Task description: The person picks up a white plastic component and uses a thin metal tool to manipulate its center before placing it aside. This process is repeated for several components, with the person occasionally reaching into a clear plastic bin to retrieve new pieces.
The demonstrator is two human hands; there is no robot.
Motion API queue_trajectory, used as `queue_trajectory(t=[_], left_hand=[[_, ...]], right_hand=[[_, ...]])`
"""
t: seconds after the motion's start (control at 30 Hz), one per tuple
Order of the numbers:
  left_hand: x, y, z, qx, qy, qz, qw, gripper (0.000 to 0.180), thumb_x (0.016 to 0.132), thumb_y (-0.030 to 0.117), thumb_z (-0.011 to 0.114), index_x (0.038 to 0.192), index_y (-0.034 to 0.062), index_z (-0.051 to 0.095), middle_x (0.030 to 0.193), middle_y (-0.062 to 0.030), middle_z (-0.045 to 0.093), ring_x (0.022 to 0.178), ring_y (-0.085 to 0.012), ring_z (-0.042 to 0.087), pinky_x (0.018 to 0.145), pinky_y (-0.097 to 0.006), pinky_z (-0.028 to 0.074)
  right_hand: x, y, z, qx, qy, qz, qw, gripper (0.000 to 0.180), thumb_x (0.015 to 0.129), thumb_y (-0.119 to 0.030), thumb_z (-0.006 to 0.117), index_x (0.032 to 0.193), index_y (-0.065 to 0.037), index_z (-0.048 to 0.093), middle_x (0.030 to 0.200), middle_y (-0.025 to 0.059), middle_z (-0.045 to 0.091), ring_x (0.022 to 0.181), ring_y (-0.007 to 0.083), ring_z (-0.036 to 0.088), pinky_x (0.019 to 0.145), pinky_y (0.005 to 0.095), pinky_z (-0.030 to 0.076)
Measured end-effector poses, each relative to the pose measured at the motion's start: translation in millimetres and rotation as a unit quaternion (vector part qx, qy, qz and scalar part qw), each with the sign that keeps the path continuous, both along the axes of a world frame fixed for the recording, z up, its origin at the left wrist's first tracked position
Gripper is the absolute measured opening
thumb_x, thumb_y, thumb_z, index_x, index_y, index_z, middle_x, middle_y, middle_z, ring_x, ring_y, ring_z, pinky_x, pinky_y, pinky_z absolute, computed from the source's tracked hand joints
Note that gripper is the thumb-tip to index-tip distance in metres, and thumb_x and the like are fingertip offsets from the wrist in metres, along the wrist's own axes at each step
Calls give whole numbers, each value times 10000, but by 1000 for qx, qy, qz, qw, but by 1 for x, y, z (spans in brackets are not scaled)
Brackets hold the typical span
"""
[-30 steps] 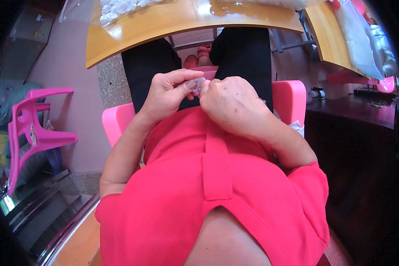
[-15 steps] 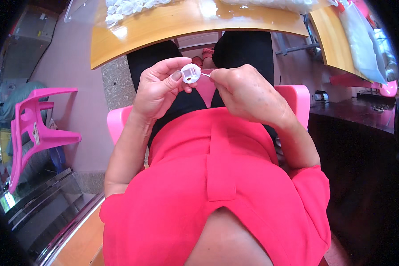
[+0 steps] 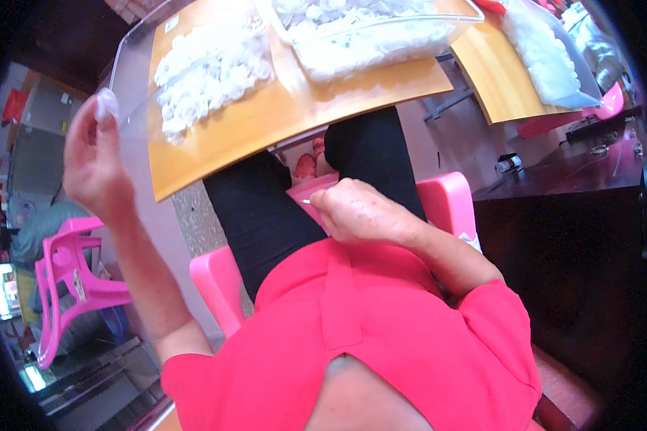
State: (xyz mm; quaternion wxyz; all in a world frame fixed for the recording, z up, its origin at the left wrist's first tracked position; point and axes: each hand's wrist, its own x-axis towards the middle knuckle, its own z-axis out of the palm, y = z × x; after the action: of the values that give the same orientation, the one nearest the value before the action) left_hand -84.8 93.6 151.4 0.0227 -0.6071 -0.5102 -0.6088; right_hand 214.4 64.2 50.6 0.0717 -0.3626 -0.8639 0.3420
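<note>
Head view: pinch and grip

Left hand [image 3: 97,169], at ten o'clock, pinches one white part [image 3: 106,105], blurred, at its fingertips. From where I stand, the part looks light, stiff, possibly slippery; its edges seem the best hold. Right hand [image 3: 359,212], near centre, closes around one tool [image 3: 307,201], mostly hidden. White pieces form two heaps, the left heap [image 3: 212,82] at eleven o'clock, the right heap [image 3: 370,54] at twelve, too crowded to count.
</note>
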Motion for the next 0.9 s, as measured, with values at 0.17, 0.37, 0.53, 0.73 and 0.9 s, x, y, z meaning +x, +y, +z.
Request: queue_trajectory(t=[0.17,0.37,0.53,0.73,0.9], left_hand=[[-14,105,41,-139,213,-13,967,343,838,181,678,1138,21,631,1184,-113,613,1020,-149,579,870,-275,451],[128,202,27,-276,356,-222,865,292,829,189,661,1062,13,659,975,-100,682,862,-177,626,773,-302,499],[216,257,-24,-356,444,-320,758,222,770,199,679,912,28,687,833,-107,679,772,-169,616,697,-326,489],[247,248,-39,-386,400,-314,769,127,728,146,705,748,32,656,606,-59,586,577,-161,558,537,-336,432],[230,235,-19,-369,405,-295,783,145,764,142,666,687,29,615,615,-59,584,576,-144,532,529,-327,425]], right_hand=[[2,9,-14,-30,-30,19,999,109,735,-62,540,716,12,618,693,248,620,721,399,642,658,465,521],[8,16,-31,-63,-34,-10,997,107,639,-24,579,672,23,670,716,257,630,769,385,655,670,447,530],[14,23,-37,-40,3,-4,999,88,688,-56,560,667,1,623,664,252,612,694,396,644,621,469,522],[17,28,-32,-78,-36,-8,996,116,649,-35,571,676,13,673,739,250,636,762,385,654,664,446,524],[15,22,-47,-53,-12,-1,999,114,693,-62,561,670,23,634,692,253,618,715,400,640,635,462,516]])
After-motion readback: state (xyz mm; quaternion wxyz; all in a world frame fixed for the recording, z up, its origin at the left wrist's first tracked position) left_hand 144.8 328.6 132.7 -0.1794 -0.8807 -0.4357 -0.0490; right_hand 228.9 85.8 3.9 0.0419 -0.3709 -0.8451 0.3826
